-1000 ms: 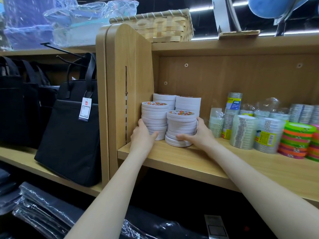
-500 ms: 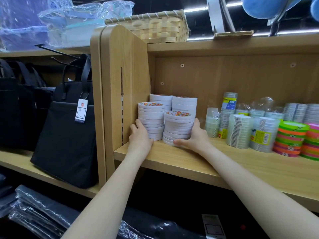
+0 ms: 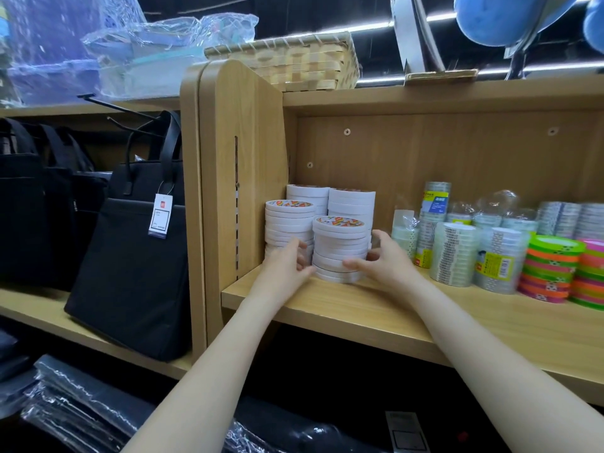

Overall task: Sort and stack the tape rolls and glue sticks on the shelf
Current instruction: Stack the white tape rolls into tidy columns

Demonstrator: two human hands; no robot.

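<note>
Both hands (image 3: 287, 266) (image 3: 382, 259) cup the front tape stack (image 3: 340, 246).

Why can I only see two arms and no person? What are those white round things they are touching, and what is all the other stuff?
The camera sits on the person's head and looks down, so you see only their arms reaching forward, as if through their eyes.

The white round things are flat rolls of tape piled into stacks on a light wooden shelf. The left hand is between the two front stacks, fingers curled against the front left stack of white tape rolls. The right hand holds the lower part of the shorter front right stack of white tape rolls, thumb in front and fingers round the side. Two more white stacks stand behind.

To the right are clear tape rolls in plastic wrap and bright green, orange and pink tape rolls. A black fabric bag with a paper tag stands on the shelf to the left.
</note>
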